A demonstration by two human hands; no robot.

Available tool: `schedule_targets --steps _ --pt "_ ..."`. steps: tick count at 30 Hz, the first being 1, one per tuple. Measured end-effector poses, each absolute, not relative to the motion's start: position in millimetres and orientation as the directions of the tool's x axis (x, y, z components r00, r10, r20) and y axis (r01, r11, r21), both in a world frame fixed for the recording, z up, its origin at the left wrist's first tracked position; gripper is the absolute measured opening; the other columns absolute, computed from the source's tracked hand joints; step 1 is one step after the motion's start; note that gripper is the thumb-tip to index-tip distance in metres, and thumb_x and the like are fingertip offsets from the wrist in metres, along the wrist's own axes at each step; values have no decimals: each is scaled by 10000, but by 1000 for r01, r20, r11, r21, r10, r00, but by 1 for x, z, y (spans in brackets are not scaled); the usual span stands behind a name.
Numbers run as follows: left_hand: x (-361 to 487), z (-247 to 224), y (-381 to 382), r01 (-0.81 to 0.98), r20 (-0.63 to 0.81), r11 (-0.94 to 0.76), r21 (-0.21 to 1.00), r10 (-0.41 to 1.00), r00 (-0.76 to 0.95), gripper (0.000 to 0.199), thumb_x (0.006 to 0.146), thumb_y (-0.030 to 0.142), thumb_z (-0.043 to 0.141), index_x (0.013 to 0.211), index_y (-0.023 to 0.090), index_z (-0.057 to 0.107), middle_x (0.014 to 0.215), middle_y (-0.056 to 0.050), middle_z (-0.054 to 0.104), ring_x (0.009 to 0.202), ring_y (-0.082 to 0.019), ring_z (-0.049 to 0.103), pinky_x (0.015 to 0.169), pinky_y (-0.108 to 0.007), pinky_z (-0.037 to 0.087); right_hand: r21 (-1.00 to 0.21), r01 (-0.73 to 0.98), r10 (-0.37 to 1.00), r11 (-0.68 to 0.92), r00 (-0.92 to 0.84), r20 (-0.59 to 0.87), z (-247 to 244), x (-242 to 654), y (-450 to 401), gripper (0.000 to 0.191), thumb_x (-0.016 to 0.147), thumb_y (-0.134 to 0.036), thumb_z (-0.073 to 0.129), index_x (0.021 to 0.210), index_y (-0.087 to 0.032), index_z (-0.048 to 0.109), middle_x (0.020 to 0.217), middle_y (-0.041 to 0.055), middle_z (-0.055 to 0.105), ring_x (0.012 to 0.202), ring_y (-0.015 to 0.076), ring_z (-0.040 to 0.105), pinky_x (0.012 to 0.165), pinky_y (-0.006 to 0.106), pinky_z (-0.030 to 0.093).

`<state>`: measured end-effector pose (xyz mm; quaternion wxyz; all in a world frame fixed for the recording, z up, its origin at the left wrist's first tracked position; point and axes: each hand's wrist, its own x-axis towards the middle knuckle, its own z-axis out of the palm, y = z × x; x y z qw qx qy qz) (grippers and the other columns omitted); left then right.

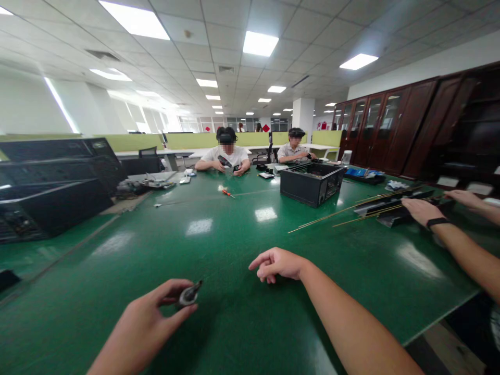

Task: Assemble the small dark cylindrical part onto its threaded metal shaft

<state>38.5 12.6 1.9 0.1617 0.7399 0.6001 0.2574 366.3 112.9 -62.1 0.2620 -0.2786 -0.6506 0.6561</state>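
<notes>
My left hand [146, 317] is closed around a small round grey piece with a dark pointed tip [189, 294], gripped between thumb and fingers just above the green table [219, 245]. I cannot make out its exact kind. To the right, my right hand [278, 264] hovers over the tabletop, index finger stretched out and the other fingers loosely bent. Nothing shows in it. An orange-handled screwdriver [227, 193] lies farther off on the table.
A black computer case [311, 183] stands at the back right. Thin brass-coloured rods [320, 215] lie near another person's hands [424, 212] at the right. More dark computer cases [54, 182] are stacked at the left. Two people sit across the table.
</notes>
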Motion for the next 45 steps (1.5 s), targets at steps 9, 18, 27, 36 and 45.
schedule_targets --steps 9,18,27,36,45 --pt "124 -27 61 656 288 -503 563 863 415 228 823 274 635 1042 253 694 970 -20 692 897 -212 644 827 -329 498 -870 280 834 405 -502 227 -63 349 102 665 639 -176 799 1275 -216 607 1043 21 677 553 62 490 522 206 411" --pt "114 -56 61 608 341 -468 641 883 322 270 780 240 692 1047 280 686 1000 9 709 937 -201 654 854 -306 486 -618 468 756 632 -549 357 -57 335 89 325 668 -301 821 956 -213 699 853 -5 676 699 138 586 655 239 437" --pt "118 -52 60 589 308 -460 664 886 345 185 775 224 674 956 260 689 911 14 706 854 -191 646 782 -300 475 -601 471 744 646 -564 358 -55 333 85 281 705 -269 782 969 -223 698 864 -9 696 741 144 617 693 235 445" --pt "118 -48 57 595 279 -436 675 898 341 198 772 238 685 967 268 706 936 9 718 888 -202 653 811 -312 474 -583 466 727 666 -581 366 -54 334 84 195 748 -251 728 937 -202 719 778 -11 677 643 118 570 629 217 419" --pt "119 -48 57 591 295 -448 671 892 341 193 768 245 676 957 245 718 923 -18 725 866 -210 659 801 -319 486 -585 479 736 654 -582 346 -54 334 82 199 762 -274 718 945 -197 732 786 5 693 654 130 590 632 223 430"
